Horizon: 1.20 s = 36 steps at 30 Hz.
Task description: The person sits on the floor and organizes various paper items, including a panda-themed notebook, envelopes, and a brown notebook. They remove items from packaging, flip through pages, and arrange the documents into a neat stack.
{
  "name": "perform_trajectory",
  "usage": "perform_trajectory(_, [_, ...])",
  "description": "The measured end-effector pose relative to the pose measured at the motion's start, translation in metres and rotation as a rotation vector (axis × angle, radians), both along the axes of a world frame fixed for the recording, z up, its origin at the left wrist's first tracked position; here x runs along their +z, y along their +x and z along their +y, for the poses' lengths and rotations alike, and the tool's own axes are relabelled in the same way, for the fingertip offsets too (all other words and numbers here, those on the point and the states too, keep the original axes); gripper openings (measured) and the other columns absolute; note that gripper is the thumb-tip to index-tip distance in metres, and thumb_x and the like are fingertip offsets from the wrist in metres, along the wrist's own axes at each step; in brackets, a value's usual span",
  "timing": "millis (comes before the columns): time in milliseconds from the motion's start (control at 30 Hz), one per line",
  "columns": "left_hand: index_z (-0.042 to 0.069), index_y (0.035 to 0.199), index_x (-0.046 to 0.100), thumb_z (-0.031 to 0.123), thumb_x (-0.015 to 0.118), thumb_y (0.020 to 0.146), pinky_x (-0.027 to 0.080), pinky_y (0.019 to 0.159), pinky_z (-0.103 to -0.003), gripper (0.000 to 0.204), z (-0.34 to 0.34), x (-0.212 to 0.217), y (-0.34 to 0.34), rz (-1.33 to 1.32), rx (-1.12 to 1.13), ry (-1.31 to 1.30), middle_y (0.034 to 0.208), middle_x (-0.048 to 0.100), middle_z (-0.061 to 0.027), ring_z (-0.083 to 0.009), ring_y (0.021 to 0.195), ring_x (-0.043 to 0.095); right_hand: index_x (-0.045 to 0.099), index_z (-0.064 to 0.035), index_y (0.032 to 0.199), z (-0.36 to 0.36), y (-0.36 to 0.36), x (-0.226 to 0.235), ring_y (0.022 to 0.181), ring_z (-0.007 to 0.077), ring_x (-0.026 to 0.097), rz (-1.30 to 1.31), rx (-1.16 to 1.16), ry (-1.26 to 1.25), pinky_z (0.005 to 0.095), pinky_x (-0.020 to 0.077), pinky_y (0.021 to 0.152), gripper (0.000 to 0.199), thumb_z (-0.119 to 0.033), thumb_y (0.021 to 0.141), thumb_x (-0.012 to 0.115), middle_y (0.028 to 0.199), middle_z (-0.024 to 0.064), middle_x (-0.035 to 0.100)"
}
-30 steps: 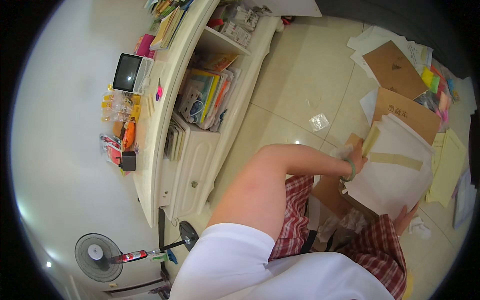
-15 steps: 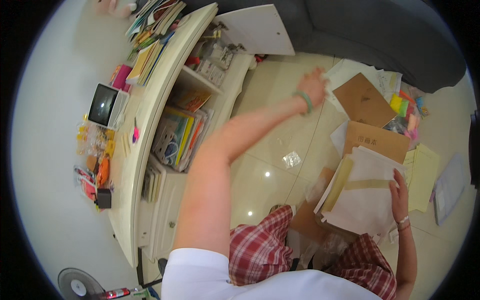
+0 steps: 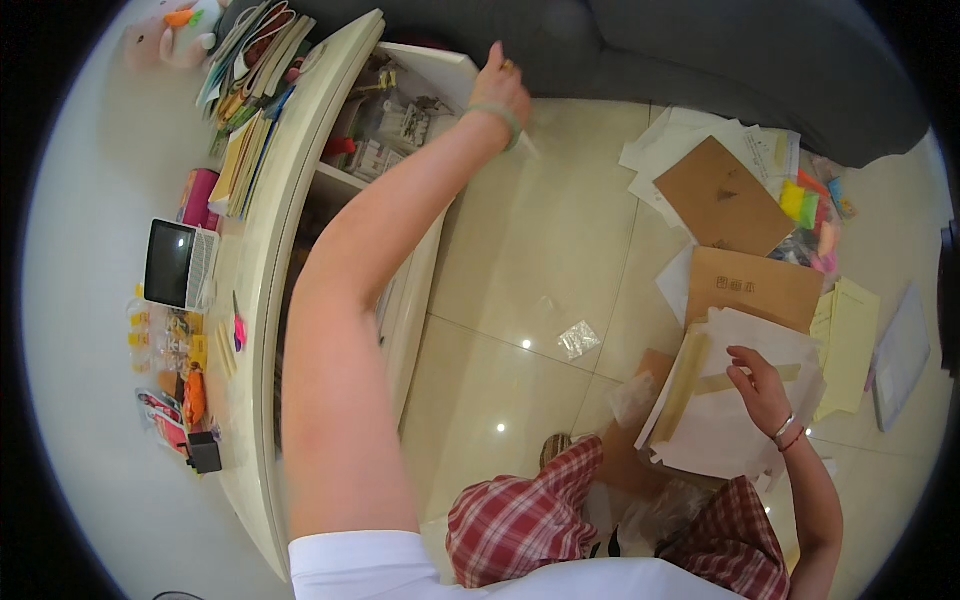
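Cabinet door (image 3: 432, 66): at far end of white cabinet (image 3: 266, 260), ajar. Top edge running rightward and slightly down in view, free end toward dark sofa (image 3: 700, 60). Lower part behind left hand (image 3: 500, 95) and forearm, so full long axis not readable.

Left hand: right by the door's free end, thumb up, other fingers blurred and partly out of sight. Can't tell touch or grip, nor how far curled. Shelf contents largely blocked by left arm.

Right hand (image 3: 762, 392): over white paper stack (image 3: 725, 435), fingers loosely bent, pointing left, thumb apart. Nothing visible in grasp. Can't tell if resting on the paper or just above.

Paper stack: on floor to the right, just beyond plaid shorts (image 3: 520, 530), overlapping brown drawing pad (image 3: 755, 285). Skewed and nearly square in view; long axis hard to call. Tan strip (image 3: 682, 390) along left side, running upper right to lower left; second strip (image 3: 715, 381) crossways, partly behind right hand. Lower layers not countable.

Shoe (image 3: 553, 448): mostly behind shorts. Clear packet (image 3: 578, 340) on tiles: contents too glary to make out.
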<state>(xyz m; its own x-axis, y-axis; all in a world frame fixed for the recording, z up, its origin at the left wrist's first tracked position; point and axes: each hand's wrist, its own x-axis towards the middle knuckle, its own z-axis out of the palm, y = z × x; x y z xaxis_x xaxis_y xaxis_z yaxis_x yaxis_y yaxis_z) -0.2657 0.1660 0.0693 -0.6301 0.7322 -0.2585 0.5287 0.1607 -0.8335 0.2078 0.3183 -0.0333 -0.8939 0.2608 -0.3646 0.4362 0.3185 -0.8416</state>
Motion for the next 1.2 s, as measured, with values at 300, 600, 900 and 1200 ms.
perform_trajectory(300, [0.006,0.145,0.032,0.066,0.033,0.09,0.001,0.115,-0.047,0.081,-0.177,-0.01,0.011,0.049,0.259,-0.04,0.153,0.024,-0.0116,-0.0241,0.143,0.013,0.054,0.0019,0.117,-0.014,-0.009,-0.007,0.09,0.0245,0.062,-0.044,0.076,-0.049,0.032,0.0508,0.075,0.03,-0.016,0.093,0.056,0.108,0.0163,0.061])
perform_trajectory(600, [0.004,0.146,0.026,0.059,0.035,0.093,0.009,0.115,-0.045,0.076,-0.22,-0.009,-0.008,0.044,0.458,-0.057,0.153,0.019,-0.0144,-0.0278,0.143,0.011,0.057,-0.0003,0.115,-0.008,0.02,-0.013,0.086,0.0249,0.063,-0.069,0.041,-0.047,0.0321,0.0505,0.074,0.028,-0.018,0.092,0.056,0.104,0.0167,0.063])
perform_trajectory(900, [0.014,0.094,0.067,0.037,0.05,0.091,0.049,0.078,-0.045,0.029,-0.13,-0.105,0.106,-0.834,0.356,0.263,0.098,0.067,-0.0104,-0.0327,0.093,0.062,0.063,-0.0009,0.102,-0.034,0.039,-0.037,0.073,0.0275,0.065,-0.14,0.175,-0.093,0.0348,0.052,0.069,0.022,-0.018,0.09,0.058,0.092,0.0141,0.067])
perform_trajectory(1200, [0.019,0.145,0.029,0.042,0.057,0.088,0.023,0.109,-0.055,0.068,-0.068,-0.179,0.328,-1.321,-0.244,0.417,0.152,0.02,-0.0148,-0.031,0.141,0.02,0.057,-0.0033,0.115,-0.034,0.05,-0.046,0.11,0.0325,0.052,0.074,0.292,0.354,0.0417,0.0416,0.093,0.034,-0.012,0.083,0.063,0.12,0.0146,0.057])
